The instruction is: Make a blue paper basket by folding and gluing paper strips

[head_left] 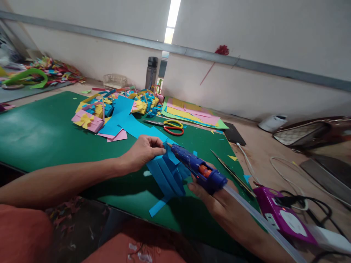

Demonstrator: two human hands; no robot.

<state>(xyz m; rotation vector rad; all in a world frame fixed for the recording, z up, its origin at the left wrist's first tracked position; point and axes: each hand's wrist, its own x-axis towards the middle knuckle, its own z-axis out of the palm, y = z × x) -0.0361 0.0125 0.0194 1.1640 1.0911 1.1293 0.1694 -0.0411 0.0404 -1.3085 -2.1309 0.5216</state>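
My right hand (208,197) is wrapped round a blue hot glue gun (194,164), with a long clear glue stick (255,215) trailing from its back. The nozzle points left, at a small piece of blue paper (170,155) beside my left fingertips. My left hand (144,151) is closed, pinching this small piece between thumb and fingers. Below it on the green mat lie folded blue paper strips (164,177), partly hidden by the glue gun. A long blue paper sheet (137,126) stretches behind my left hand. Scissors (174,128) with yellow and red handles rest farther back.
Small paper baskets (89,118) in pink, yellow and blue crowd the back left. Coloured paper sheets (192,111) are stacked at the back. Tweezers (233,173) lie at the right, near a purple power strip (285,215) with cables. A dark bottle (151,73) stands by the wall.
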